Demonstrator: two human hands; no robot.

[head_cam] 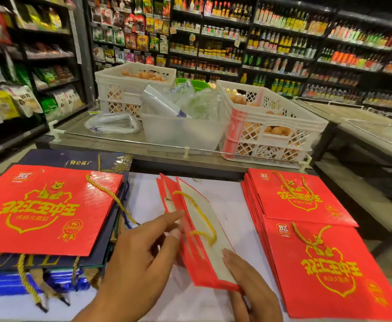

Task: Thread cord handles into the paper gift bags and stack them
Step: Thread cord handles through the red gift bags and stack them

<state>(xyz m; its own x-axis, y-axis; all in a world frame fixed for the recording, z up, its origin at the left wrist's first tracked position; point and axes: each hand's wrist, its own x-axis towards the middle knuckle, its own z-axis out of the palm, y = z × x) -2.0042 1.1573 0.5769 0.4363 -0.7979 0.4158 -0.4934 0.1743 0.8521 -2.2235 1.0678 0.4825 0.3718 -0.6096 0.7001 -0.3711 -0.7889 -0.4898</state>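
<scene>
The left hand (141, 254) and right hand (248, 277), fingers straight, hold a red bag (199, 240) open on edge. Its yellow cord (199, 212) looks threaded on one side. Next comes the other side, I think.

Red paper bags (306, 201): glossy laminate outside, matt white inside. Handles (199, 212): twisted gold cord. Crates (271, 122): white plastic lattice. Tub (183, 133): frosted plastic. Tabletop (148, 205): smooth white.

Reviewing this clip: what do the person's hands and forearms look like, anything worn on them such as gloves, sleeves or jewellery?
Both hands are bare. The left hand and right hand show no gloves, rings or bracelets, and the fingernails look short and unpainted. The forearms are also bare as far as the bottom edge of the head view; no sleeve or watch is visible.
</scene>
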